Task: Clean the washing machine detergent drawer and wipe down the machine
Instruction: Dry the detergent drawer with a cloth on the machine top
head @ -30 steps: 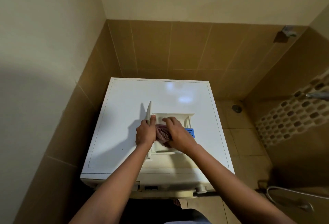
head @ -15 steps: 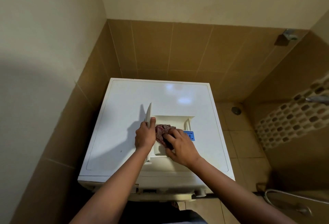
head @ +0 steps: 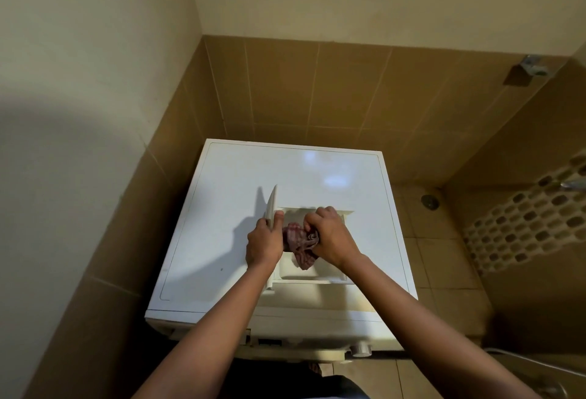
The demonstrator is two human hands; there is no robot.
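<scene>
A white washing machine (head: 222, 208) stands in a tiled corner, seen from above. The detergent drawer (head: 310, 273) lies on its top, its front panel (head: 272, 200) standing up on edge at the left. My left hand (head: 264, 243) grips that panel, thumb on its right face. My right hand (head: 329, 237) holds a bunched reddish checked cloth (head: 299, 243) inside the drawer's compartment, fingers curled round it. Part of the cloth hangs down toward me over the compartment floor.
Brown wall tiles close in the machine at the back and left. To the right lies a tiled floor with a drain (head: 428, 201) and a mosaic strip (head: 523, 221). A round knob (head: 361, 349) sits at the machine's front edge, and a hose (head: 523, 363) lies on the floor.
My right hand has moved with the cloth toward the far part of the drawer and now covers the blue tab. My left hand keeps its grip on the panel.
</scene>
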